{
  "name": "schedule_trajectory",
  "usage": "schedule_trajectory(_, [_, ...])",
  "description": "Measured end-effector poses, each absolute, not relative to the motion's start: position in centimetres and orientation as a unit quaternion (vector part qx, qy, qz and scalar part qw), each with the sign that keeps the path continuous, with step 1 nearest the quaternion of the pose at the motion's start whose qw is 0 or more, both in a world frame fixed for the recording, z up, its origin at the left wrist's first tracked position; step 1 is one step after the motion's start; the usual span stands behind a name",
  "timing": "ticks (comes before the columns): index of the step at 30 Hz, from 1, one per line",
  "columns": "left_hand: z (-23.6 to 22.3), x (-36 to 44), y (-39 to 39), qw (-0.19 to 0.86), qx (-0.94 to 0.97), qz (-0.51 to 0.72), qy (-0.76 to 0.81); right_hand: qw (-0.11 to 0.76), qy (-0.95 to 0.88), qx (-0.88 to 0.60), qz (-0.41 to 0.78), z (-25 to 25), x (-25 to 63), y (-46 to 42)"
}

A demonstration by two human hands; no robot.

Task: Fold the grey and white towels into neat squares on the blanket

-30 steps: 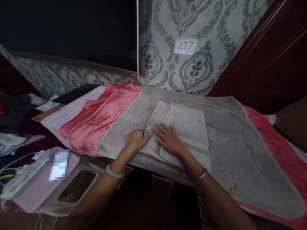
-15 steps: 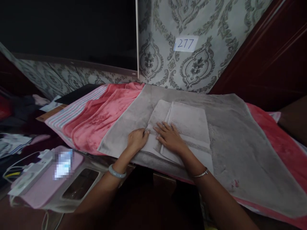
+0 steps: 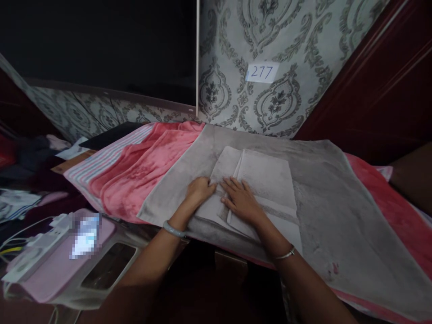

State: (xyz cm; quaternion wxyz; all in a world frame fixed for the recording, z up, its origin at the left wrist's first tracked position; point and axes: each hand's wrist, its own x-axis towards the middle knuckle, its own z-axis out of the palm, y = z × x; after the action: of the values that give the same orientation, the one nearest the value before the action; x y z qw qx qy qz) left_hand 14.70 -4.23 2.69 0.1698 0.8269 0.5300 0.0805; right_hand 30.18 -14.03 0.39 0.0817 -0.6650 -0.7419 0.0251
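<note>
A small folded grey towel (image 3: 266, 180) lies on a large grey towel (image 3: 337, 211) spread over the table. My right hand (image 3: 241, 201) rests flat on the folded towel's left part, fingers stretched out. Beside it, my left hand (image 3: 199, 189) curls its fingers at the folded towel's left edge, touching or pinching the cloth there. A pale bangle sits on my left wrist and a thin metal one on the right.
A pink towel (image 3: 141, 175) and a striped cloth (image 3: 101, 157) lie left of the grey one. A pink device (image 3: 64, 256) with a white power strip (image 3: 30, 256) sits at lower left. A dark screen (image 3: 101, 45), patterned wall with a "277" label (image 3: 262, 72), behind.
My left hand has slid a little forward along the folded towel's left edge. My right hand has stayed flat on the towel. The view shifted slightly.
</note>
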Motion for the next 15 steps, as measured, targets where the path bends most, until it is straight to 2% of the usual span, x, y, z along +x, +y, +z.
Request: schedule_trajectory(15, [0.9, 13.9, -3.7, 0.227, 0.815, 0.166, 0.507, 0.077, -0.739, -0.669, 0.034, 0.7, 30.0, -14.1])
